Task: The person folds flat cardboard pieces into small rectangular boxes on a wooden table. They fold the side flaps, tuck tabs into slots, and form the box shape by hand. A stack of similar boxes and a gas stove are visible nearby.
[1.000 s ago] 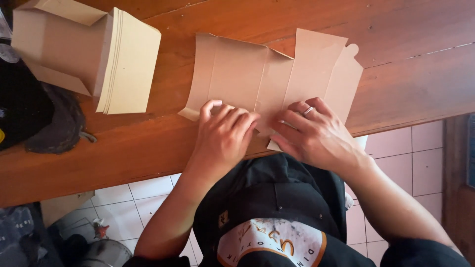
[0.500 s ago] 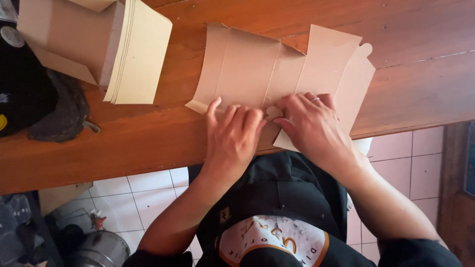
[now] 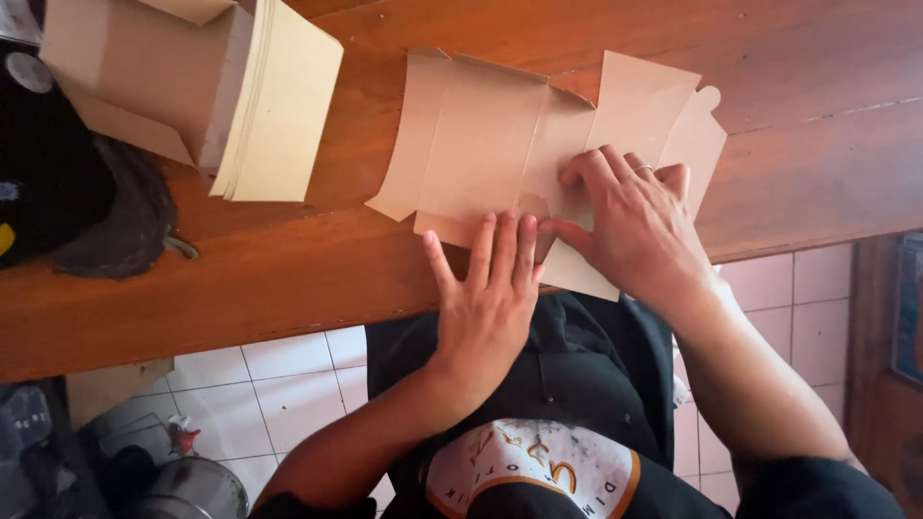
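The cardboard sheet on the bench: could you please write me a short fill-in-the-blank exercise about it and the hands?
1. Both hands press a flat sheet made of ____.
2. The right hand wears a ____ on one finger.
3. The left hand lies with its palm facing ____.
4. The sheet rests on a bench made of ____.

Missing words: cardboard; ring; down; wood
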